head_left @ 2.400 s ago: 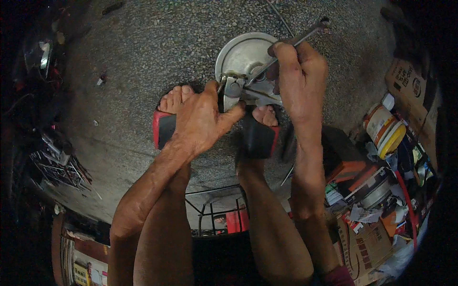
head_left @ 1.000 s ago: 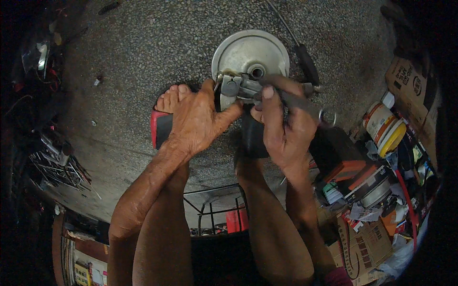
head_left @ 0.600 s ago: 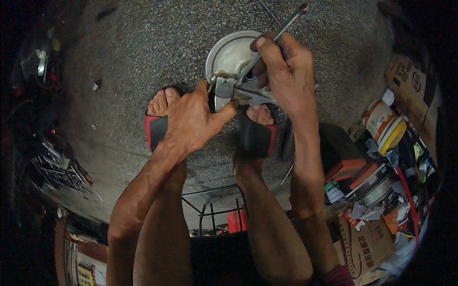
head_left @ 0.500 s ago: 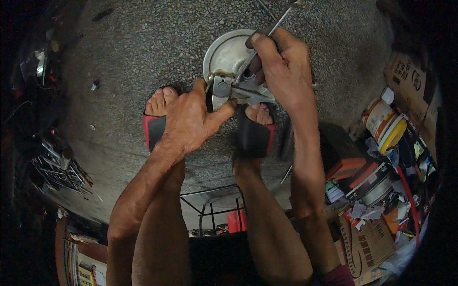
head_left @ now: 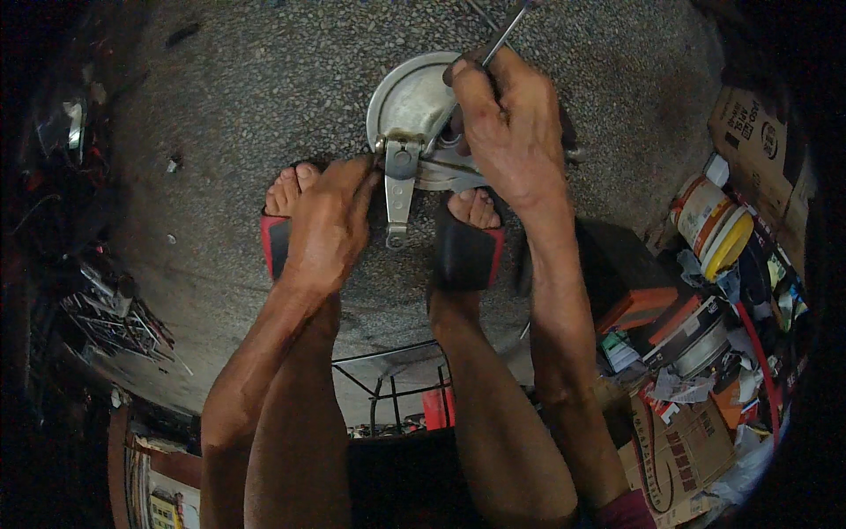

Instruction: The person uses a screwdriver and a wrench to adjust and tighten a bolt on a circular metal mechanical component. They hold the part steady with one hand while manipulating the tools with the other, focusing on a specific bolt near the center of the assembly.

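A round silver metal plate, which looks like a drum brake plate [head_left: 408, 95], is at the far middle, just beyond my feet. On its near left side is a clamped lever arm [head_left: 399, 198] with small holes, pointing toward me. My left hand [head_left: 330, 216] is closed beside the clamp end of that lever. Its fingertips are partly hidden, so what they pinch does not show. Over the plate's right side, my right hand [head_left: 511, 128] grips a thin metal rod [head_left: 507, 33] that slants up past the thumb. The rod's lower end is hidden behind the fingers.
My sandalled feet [head_left: 471, 238] flank the near side of the work on a speckled floor [head_left: 238, 115]. On the right are a dark box with an orange edge [head_left: 639, 304], plastic tubs [head_left: 718, 225] and cardboard [head_left: 683, 450]. Metal parts [head_left: 119, 317] lie at left.
My left thumb has come off the lever, and that hand has drawn in to the left. The lever arm now shows in full. My right hand and the rod have shifted slightly left.
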### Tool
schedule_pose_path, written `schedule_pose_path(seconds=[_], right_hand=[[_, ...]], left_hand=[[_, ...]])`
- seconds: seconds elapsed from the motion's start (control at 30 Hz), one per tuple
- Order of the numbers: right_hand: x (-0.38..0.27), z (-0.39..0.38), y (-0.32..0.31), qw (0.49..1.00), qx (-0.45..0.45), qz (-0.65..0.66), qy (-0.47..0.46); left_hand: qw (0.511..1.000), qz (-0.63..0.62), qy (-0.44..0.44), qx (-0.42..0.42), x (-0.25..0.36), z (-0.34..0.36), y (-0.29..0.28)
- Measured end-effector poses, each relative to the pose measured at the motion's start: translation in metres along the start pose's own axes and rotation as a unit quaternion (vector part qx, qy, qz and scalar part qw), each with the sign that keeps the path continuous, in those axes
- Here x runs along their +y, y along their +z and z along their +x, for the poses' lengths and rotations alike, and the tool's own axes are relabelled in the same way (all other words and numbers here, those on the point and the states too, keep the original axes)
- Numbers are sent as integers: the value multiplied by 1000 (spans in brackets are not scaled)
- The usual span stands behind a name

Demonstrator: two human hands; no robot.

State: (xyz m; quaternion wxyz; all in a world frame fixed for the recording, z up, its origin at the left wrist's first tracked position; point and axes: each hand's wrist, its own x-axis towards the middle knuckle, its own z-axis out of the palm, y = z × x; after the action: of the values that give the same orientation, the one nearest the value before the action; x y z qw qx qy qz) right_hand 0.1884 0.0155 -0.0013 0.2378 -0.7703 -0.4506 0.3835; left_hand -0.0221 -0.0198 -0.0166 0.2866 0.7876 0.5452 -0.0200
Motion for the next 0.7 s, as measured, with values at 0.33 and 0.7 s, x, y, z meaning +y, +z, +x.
schedule_pose_path(seconds=[0.33,0.7], right_hand=[[0,1,3,1000,7,-13,0],[-1,-2,4,999,21,-19,-14]], left_hand=[[999,50,-5,6,-15,-5,14],[998,-13,18,-57,8,-5,-33]])
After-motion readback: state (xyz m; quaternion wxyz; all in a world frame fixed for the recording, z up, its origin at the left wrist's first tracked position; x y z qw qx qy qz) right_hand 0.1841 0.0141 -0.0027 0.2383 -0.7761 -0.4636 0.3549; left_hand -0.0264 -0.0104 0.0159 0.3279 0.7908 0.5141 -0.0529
